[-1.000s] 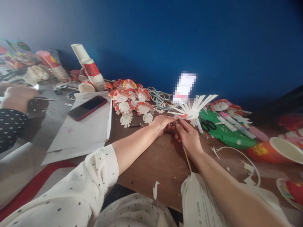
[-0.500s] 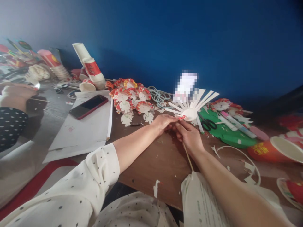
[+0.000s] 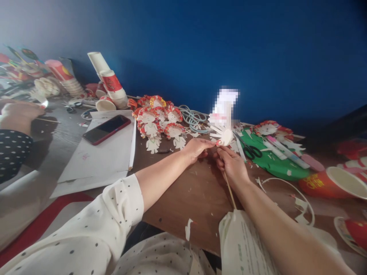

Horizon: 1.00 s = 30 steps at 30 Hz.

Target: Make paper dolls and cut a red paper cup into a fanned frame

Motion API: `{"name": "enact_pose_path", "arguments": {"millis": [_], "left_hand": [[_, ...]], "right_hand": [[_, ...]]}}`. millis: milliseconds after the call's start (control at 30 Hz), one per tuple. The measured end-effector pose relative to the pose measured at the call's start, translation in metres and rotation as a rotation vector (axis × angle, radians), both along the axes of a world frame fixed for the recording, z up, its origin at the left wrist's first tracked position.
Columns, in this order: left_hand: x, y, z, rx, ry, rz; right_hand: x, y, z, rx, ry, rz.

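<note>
A white paper cup cut into fanned strips is held up above the table, its round base facing me; some strips are hidden behind the blurred patch. My left hand is closed, with thumb and fingers pinching a red-and-white strip at the cup's near edge. Close beside it, my right hand is closed on a thin wooden stick. The stick slants down from under the fingers to a white printed paper bag. The fingertips of both hands meet just under the cup base.
Paper lion figures with red curled manes lie behind my left hand. Black-handled scissors rest by a green sheet. A red paper cup lies right; a phone lies on white card, left. Another person's hand is far left.
The fringed cup has turned, so its strips now point left and fewer show on the right. My right hand and the stick's upper part have shifted slightly right.
</note>
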<state>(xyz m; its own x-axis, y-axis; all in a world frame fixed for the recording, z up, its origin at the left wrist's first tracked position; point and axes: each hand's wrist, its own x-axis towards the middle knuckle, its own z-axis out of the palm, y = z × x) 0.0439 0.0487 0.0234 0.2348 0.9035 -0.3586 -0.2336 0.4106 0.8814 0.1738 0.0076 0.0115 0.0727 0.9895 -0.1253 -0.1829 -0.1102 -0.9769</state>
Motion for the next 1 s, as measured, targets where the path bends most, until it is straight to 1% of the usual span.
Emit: {"name": "enact_pose_path", "arguments": {"millis": [167,267,367,467,533,600,700,800,933,1000], "left_hand": [[0.003,-0.002,0.000,-0.018,0.076,0.040],[0.004,-0.005,0.002,-0.020,0.058,0.017],[0.005,-0.006,0.003,0.009,0.033,0.014],[0.006,-0.006,0.000,0.032,0.033,0.051],[0.007,-0.004,-0.004,0.041,0.037,0.078],[0.009,-0.003,-0.007,0.032,0.055,0.129],[0.011,-0.001,-0.010,-0.026,0.107,0.208],[0.012,-0.001,-0.011,-0.069,0.151,0.207],[0.011,-0.002,-0.009,-0.071,0.169,0.205],[0.011,-0.002,-0.009,-0.070,0.169,0.180]], "right_hand": [[-0.001,-0.001,0.000,0.023,0.018,0.015],[-0.001,-0.002,-0.001,0.053,-0.034,0.020],[0.001,-0.003,-0.001,0.108,-0.226,0.000],[0.004,-0.005,-0.002,0.207,-0.458,-0.007],[0.004,-0.007,-0.002,0.276,-0.542,0.003],[0.003,-0.009,-0.002,0.309,-0.561,0.001],[0.001,-0.011,0.000,0.292,-0.533,-0.018],[-0.002,-0.011,0.002,0.272,-0.524,-0.029],[-0.002,-0.011,0.002,0.282,-0.525,-0.027],[-0.002,-0.011,0.002,0.282,-0.546,-0.028]]}}
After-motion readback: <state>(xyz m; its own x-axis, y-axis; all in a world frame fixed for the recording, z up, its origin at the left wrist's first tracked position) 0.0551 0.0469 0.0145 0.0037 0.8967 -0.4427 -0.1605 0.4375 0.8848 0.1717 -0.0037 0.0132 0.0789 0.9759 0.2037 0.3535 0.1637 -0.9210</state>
